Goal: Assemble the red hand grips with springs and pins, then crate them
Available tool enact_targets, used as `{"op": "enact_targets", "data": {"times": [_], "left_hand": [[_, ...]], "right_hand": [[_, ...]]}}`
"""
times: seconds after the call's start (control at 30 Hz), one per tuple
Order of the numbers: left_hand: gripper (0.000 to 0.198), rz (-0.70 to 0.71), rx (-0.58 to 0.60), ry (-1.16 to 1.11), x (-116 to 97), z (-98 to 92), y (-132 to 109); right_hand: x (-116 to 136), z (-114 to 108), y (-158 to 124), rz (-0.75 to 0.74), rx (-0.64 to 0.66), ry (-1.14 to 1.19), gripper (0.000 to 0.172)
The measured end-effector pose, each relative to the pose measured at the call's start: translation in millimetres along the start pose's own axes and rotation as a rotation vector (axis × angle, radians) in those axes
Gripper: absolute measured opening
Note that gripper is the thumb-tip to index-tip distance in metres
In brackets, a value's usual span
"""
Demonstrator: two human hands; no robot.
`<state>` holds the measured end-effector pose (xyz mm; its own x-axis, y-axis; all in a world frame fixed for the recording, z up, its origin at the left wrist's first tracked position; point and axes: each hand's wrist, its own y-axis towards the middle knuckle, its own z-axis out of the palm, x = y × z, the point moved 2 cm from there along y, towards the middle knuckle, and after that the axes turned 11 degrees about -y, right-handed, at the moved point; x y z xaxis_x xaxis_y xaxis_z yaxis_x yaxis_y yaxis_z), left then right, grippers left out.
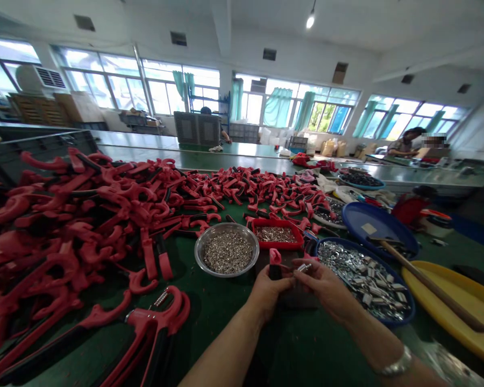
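A red-and-black tool handle is gripped upright in the closed fingers of the left hand, while a small ribbed silver fitting is pinched just beside it by the closed fingertips of the right hand. A steel bowl of silver parts is placed at 10 o'clock, a red tray at 12 and a blue tray of metal clips at 3. Heaped red-and-black handles are spread at 9 o'clock, and a co-worker is seen distantly at 2 o'clock.
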<state>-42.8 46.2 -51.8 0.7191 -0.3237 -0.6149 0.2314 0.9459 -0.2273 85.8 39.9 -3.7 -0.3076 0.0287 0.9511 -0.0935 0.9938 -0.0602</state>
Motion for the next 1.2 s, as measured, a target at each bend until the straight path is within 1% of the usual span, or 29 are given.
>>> {"op": "enact_targets", "data": {"times": [0.07,0.13,0.2,0.33,0.47,0.63,0.73,0.8,0.83,0.9,1.0,1.07,1.13,1.17,1.2], "left_hand": [[0.044,-0.023,-0.017,-0.002,3.2,0.0,-0.3],[0.046,-0.041,-0.047,-0.01,6.1,0.5,-0.7],[0.046,-0.066,-0.059,-0.014,8.4,1.5,-1.4],[0.041,-0.186,-0.012,-0.014,13.1,6.6,-4.6],[0.037,-0.241,-0.04,0.024,16.5,14.6,-9.9],[0.03,-0.345,-0.015,-0.079,20.6,27.4,-17.6],[0.023,-0.403,-0.001,-0.151,21.7,34.1,-19.5],[0.02,-0.435,-0.004,-0.156,22.5,38.1,-19.5],[0.021,-0.433,-0.015,-0.131,23.1,39.6,-19.4],[0.025,-0.414,-0.007,-0.035,25.3,42.3,-19.5],[0.037,-0.414,0.088,0.059,31.9,45.8,-22.2],[0.042,-0.446,0.151,0.038,36.7,46.9,-24.7],[0.042,-0.469,0.178,-0.032,39.6,47.1,-25.8],[0.041,-0.49,0.19,-0.085,40.3,47.4,-25.6],[0.04,-0.514,0.196,-0.153,40.7,48.0,-24.8]], "right_hand": [[-6.9,2.3,-0.2,0.0,-0.035,-0.065,0.037],[-7.3,-0.7,0.9,-0.052,-0.072,-0.169,0.035],[-2.9,-6.0,3.3,-0.116,-0.076,-0.253,0.035],[10.7,-16.6,7.9,-0.212,-0.004,-0.299,0.034],[22.2,-24.6,9.6,-0.332,0.018,-0.309,0.031],[20.2,-33.9,10.8,-0.438,0.005,-0.48,0.025],[17.5,-40.8,10.7,-0.52,0.037,-0.552,0.024],[18.7,-47.2,11.6,-0.559,0.055,-0.606,0.023],[19.7,-51.0,12.8,-0.554,0.066,-0.63,0.023],[20.8,-59.3,16.8,-0.494,0.097,-0.671,0.021],[16.5,-69.4,22.6,-0.392,0.206,-0.675,0.02],[8.8,-74.1,24.7,-0.36,0.263,-0.643,0.024],[-2.9,-79.7,27.1,-0.284,0.318,-0.592,0.029],[-9.5,-84.7,28.8,-0.241,0.328,-0.591,0.032],[-15.8,-92.1,30.9,-0.206,0.31,-0.616,0.036]]}}
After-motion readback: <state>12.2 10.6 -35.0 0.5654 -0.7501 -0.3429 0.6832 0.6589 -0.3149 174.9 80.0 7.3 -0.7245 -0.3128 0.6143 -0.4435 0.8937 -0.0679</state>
